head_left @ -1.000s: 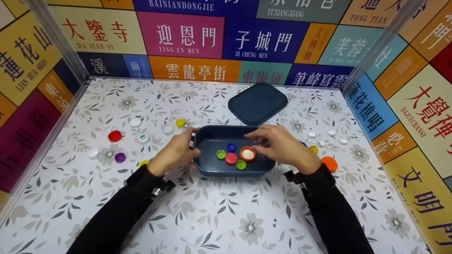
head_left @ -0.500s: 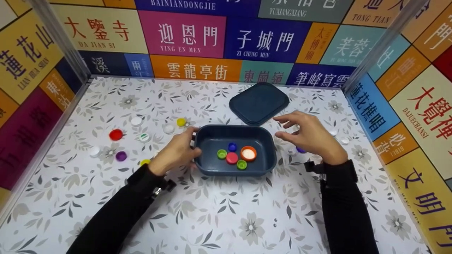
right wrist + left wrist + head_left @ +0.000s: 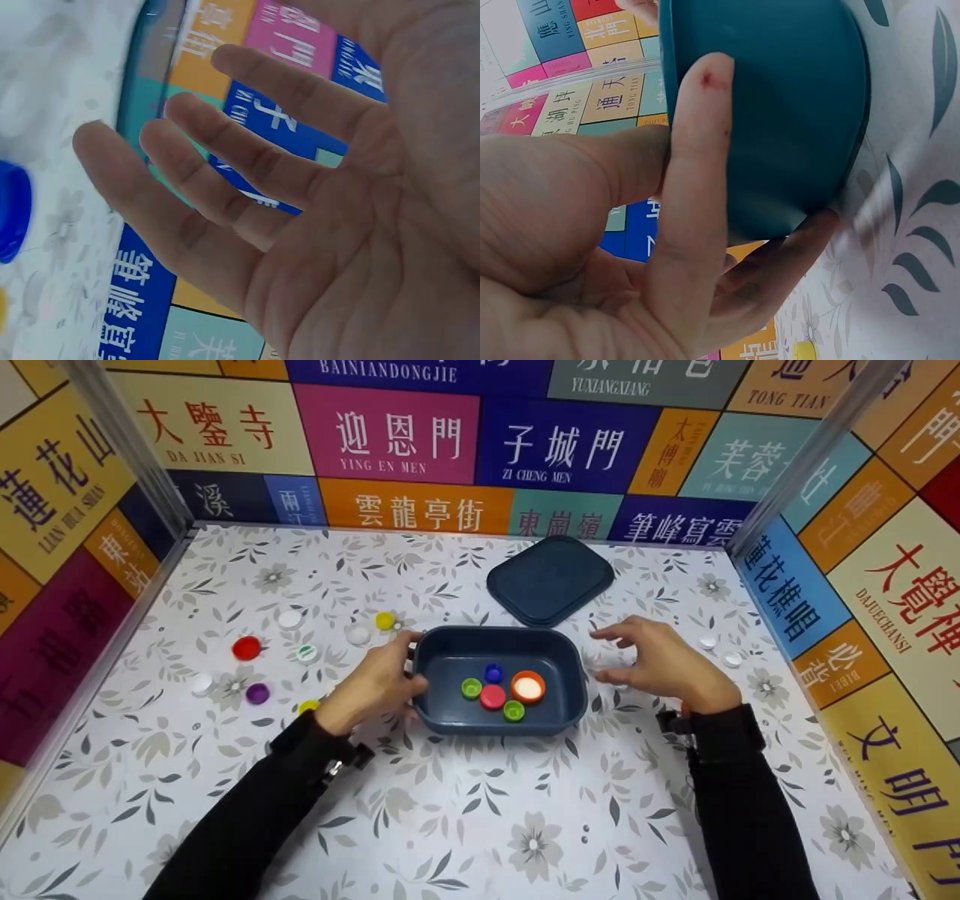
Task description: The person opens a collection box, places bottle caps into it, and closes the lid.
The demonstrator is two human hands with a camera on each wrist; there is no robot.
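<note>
My left hand grips the left end of a dark blue plastic box. In the left wrist view one finger lies along the teal-looking box wall, while others reach round its edge. Inside the box sit a blue bottle cap, two green caps, a pinkish-red cap and an orange-rimmed cap with a white middle. Right of the box, my right hand hovers with spread fingers and nothing held. Its extended fingers show in the right wrist view, beside another blue cap.
A matching lid lies behind the box. Scattered at left are a red cap, a purple cap, a yellow cap and several white ones. Two small white caps lie beyond my right hand. Printed panels surround the table.
My right hand has left the orange-rimmed cap inside the box and moved out to the right, with its fingers spread. The left hand and the box have stayed put.
</note>
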